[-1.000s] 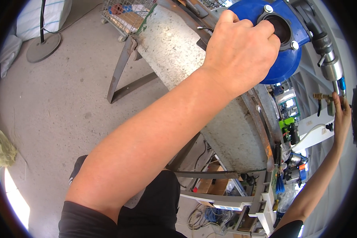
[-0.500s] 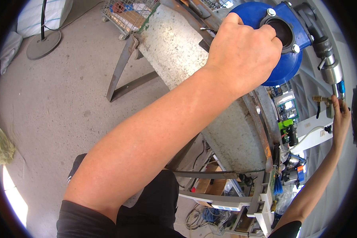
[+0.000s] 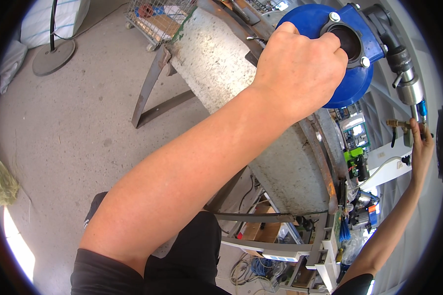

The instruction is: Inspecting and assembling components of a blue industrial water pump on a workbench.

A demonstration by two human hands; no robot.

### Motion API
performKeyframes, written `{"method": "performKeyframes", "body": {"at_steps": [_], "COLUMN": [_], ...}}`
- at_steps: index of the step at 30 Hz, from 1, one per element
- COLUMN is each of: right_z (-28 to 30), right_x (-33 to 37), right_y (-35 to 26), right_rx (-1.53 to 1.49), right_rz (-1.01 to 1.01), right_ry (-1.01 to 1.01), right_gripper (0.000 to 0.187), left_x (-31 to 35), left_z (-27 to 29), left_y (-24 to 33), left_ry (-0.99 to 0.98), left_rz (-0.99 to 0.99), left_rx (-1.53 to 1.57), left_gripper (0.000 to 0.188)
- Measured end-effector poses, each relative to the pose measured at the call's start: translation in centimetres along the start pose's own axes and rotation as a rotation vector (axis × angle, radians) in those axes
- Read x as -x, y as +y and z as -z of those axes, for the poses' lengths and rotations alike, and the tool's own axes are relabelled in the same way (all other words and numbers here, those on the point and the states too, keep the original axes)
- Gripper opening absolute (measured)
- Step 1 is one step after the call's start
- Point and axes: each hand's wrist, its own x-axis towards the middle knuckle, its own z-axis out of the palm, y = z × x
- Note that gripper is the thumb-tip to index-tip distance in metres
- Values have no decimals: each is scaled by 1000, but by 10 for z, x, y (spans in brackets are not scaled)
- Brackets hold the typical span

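A blue, round pump-like housing [image 3: 352, 88] is at the upper right, with a dark round port [image 3: 347, 42] ringed by a bolted flange. My left hand [image 3: 300, 69] is closed against it, its fingers curled at the port's rim and the fingertips hidden. From the housing's right side a dark elbow pipe [image 3: 381, 24] leads down to a silver metal coupling [image 3: 410, 90]. Below that coupling is a brass valve [image 3: 397, 123] with a dark lever. My right hand [image 3: 421, 147], at the far right with its arm raised, pinches the fittings beside this valve.
A worn grey metal bench [image 3: 216, 59] on angled steel legs runs under the housing. A wire cart [image 3: 157, 22] stands at the back left near a round-based stand [image 3: 54, 58]. Below the bench are a cardboard box [image 3: 261, 228] and coiled cables [image 3: 261, 265].
The housing and my left hand sit very slightly lower and further left in the picture. Both hands keep their same holds.
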Motion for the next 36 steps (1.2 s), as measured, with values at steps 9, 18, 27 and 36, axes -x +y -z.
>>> {"method": "performKeyframes", "body": {"at_steps": [9, 18, 27, 36], "right_z": [-3, -4, -3, -3], "right_x": [4, 2, 3, 7], "right_y": [-6, -2, -4, -22], "right_rx": [-24, -47, -63, -102], "right_rz": [-6, -2, 2, -48], "right_ry": [43, 35, 23, 0], "right_gripper": [55, 56, 52, 45], "left_x": [-1, -1, -1, -1], "left_z": [0, -2, -1, 2], "left_y": [0, -1, 1, -11], "left_ry": [8, 27, 17, -29], "left_rz": [1, -7, 5, -19], "left_rx": [9, 10, 29, 312], "left_gripper": [8, 9, 8, 24]}}
